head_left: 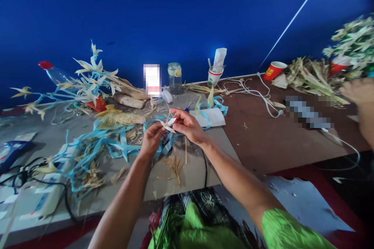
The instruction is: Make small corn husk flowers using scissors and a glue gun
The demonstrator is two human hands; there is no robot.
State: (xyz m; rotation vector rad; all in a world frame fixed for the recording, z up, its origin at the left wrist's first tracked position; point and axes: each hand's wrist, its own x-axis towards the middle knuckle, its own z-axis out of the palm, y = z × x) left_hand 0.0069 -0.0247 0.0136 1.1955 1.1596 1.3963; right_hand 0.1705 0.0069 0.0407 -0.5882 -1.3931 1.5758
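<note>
Between my hands, above the table's near middle, is a small pale flower (168, 125) that looks made of corn husk strips. My left hand (153, 137) pinches it from the left side. On the other side, the fingers of my right hand (188, 125) are closed on its petals, and a thin stalk rises beside them. Light blue ribbon (125, 149) lies tangled to the left and under my hands. Dry husk scraps (176, 167) lie on the board just below.
Husk flowers on blue stems (96, 72) stand at left beside a red-capped bottle (55, 72). A glass jar (175, 78), a paper cup (215, 76) and a red cup (275, 70) line the back. White cables (257, 91) cross the brown board. Another person's hand (360, 91) is at right.
</note>
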